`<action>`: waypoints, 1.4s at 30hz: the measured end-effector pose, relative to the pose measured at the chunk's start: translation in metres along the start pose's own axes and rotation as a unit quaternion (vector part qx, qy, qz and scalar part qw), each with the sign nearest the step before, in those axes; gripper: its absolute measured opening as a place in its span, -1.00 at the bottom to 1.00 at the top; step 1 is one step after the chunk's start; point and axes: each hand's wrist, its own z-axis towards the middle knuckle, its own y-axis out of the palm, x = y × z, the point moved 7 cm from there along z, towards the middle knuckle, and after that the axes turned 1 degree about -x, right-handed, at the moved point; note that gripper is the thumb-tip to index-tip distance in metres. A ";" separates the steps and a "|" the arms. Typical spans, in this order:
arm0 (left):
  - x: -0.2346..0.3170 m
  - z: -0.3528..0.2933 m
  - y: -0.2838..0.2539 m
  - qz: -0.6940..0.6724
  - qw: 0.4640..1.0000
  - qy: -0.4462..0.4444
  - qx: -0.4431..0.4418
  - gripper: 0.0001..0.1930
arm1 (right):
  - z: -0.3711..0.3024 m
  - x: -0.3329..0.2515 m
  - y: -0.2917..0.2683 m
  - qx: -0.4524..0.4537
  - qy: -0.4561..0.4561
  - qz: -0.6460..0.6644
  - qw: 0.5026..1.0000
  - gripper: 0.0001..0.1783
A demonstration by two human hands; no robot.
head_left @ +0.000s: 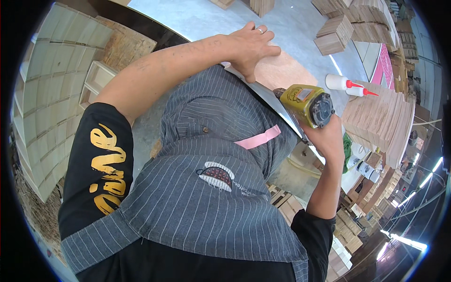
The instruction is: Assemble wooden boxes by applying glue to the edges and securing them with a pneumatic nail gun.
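Note:
My left hand (pixel 248 50) lies with fingers spread over a thin light-brown wooden panel (pixel 295 68) at the near edge of the metal-topped table (pixel 206 19). A ring shows on one finger, and the thumb reaches down by the table edge. Wrapped round the handle of a yellow and black nail gun (pixel 300 99) is my right hand (pixel 328 136), its fingers partly hidden behind the tool. The gun's nose points toward the right end of the panel and the table edge; whether it touches the wood I cannot tell.
Two white glue bottles (pixel 336 82) with red tips lie right of the panel, by a stack of thin wooden boards (pixel 378 117). More wood blocks (pixel 334 34) stand at the back right. Pale wooden boxes (pixel 61 84) are piled at the left. A green cloth (pixel 347 149) hangs near my right wrist.

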 end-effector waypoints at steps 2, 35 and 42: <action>0.000 -0.003 0.001 0.003 1.000 -0.007 -0.015 -0.01 | 0.000 0.002 0.000 -0.026 0.029 -0.012 0.999 -0.57; -0.029 -0.034 -0.006 -0.166 0.985 0.034 0.030 -0.01 | 0.044 -0.080 0.019 -0.052 -0.068 0.031 0.996 -0.58; -0.033 -0.033 -0.002 -0.172 0.985 0.026 0.012 0.08 | 0.046 -0.090 0.019 -0.047 -0.078 0.020 0.996 -0.58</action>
